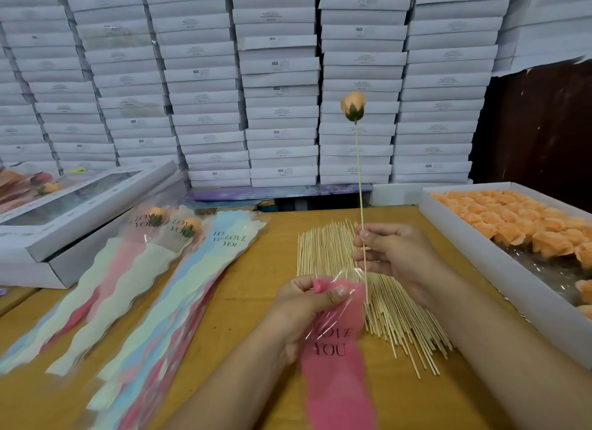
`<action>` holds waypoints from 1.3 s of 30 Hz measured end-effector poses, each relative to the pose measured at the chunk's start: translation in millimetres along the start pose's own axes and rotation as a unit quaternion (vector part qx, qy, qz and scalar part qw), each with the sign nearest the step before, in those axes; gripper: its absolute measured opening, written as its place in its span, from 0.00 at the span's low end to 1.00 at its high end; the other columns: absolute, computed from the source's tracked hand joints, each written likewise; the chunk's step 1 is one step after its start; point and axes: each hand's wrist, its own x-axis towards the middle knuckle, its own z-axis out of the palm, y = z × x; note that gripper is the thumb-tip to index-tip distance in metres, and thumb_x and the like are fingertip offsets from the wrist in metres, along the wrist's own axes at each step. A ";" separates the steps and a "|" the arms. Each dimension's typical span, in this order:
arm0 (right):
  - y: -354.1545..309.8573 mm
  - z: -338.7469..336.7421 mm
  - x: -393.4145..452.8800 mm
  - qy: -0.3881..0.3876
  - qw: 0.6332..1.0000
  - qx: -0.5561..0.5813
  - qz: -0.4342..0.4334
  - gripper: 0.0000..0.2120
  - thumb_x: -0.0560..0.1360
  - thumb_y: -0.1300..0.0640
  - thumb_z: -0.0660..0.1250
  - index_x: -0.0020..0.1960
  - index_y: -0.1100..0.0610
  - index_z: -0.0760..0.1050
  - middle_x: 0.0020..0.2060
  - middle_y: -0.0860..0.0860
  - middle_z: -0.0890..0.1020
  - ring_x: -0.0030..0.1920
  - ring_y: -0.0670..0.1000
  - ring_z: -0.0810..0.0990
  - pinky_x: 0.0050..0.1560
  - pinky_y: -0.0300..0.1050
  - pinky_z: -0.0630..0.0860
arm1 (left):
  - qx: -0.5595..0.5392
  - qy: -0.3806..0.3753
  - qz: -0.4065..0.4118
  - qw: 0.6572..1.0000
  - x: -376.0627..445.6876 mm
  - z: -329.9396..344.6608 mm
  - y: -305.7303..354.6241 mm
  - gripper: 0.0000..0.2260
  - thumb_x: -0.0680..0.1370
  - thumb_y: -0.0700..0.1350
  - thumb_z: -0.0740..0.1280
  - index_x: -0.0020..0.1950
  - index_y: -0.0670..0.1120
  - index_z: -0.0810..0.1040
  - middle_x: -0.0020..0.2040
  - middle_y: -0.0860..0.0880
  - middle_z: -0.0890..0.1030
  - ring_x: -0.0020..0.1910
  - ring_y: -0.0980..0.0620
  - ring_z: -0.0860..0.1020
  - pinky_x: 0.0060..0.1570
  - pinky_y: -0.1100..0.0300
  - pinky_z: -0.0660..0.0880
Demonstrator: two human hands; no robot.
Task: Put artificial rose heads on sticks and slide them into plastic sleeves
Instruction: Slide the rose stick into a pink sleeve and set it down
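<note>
Peach rose head (353, 106) sits atop an upright stick (360, 186), well above the right hand (395, 252), whose thumb and fingers pinch the stick's lower part. Left hand (309, 304) pinches the mouth of a pink sleeve (336, 365) beside the stick's bottom tip; loose sticks (323, 250) lie beneath both hands.

Two bare forearms reach in from the lower edge, with no sleeves, gloves, watch or rings in sight. The left hand (307, 304) and the right hand (394, 253) both show short, plain, unpainted fingernails. Nothing else of the person is visible.
</note>
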 end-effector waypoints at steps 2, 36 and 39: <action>0.8 1.4 -1.3 -0.004 1.000 -0.003 0.002 0.06 0.79 0.62 0.68 0.54 0.58 0.81 0.41 0.51 0.87 0.42 0.52 0.87 0.38 0.42 0.82 | -0.007 -0.002 0.000 1.000 0.9 -0.2 -1.8 0.26 0.65 0.37 0.79 0.61 0.32 0.77 0.44 0.39 0.86 0.38 0.45 0.85 0.40 0.50 0.84; 6.3 5.0 -15.8 -0.065 0.995 -0.051 0.051 0.09 0.73 0.56 0.75 0.51 0.58 0.84 0.42 0.53 0.88 0.36 0.48 0.85 0.36 0.41 0.79 | -0.006 -0.057 0.049 0.997 -3.1 3.6 -4.7 0.08 0.71 0.33 0.76 0.43 0.46 0.86 0.46 0.38 0.85 0.39 0.45 0.82 0.40 0.54 0.80; -6.8 3.0 -9.7 -0.045 0.997 -0.048 0.030 0.06 0.77 0.57 0.70 0.51 0.58 0.82 0.43 0.53 0.88 0.36 0.46 0.83 0.35 0.38 0.78 | 0.008 -0.094 0.035 0.995 -5.8 4.7 -5.4 0.09 0.71 0.33 0.76 0.37 0.47 0.86 0.42 0.41 0.85 0.36 0.47 0.82 0.36 0.56 0.80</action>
